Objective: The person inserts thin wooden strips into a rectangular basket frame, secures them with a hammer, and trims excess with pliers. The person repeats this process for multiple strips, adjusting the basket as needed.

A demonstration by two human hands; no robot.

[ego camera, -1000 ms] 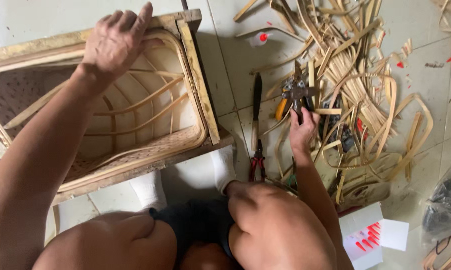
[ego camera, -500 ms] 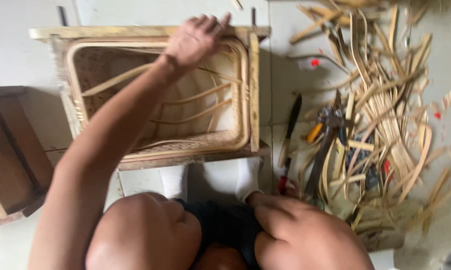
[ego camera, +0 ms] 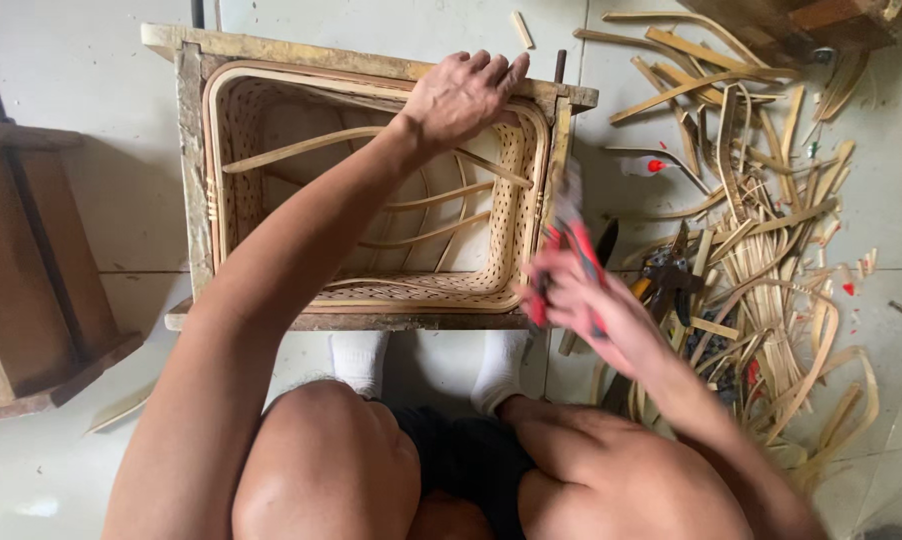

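A woven rattan basket (ego camera: 271,130) sits inside a rough wooden frame (ego camera: 186,150) on the tiled floor in front of my knees. My left hand (ego camera: 461,95) rests on the far right corner of the frame and basket rim, fingers curled over it. Blurred by motion, my right hand (ego camera: 581,300) is beside the basket's right edge and grips a red-handled cutter (ego camera: 571,240), its tip pointing away from me.
A heap of split cane strips (ego camera: 771,250) covers the floor on the right, with black pliers (ego camera: 671,275) and another dark tool among them. A second wooden frame (ego camera: 31,270) lies at the left. Dark wooden pieces sit at the top right.
My right hand has come up from the tool pile with the red-handled cutter and moved to the basket's right side. My left hand has kept its hold on the frame corner.
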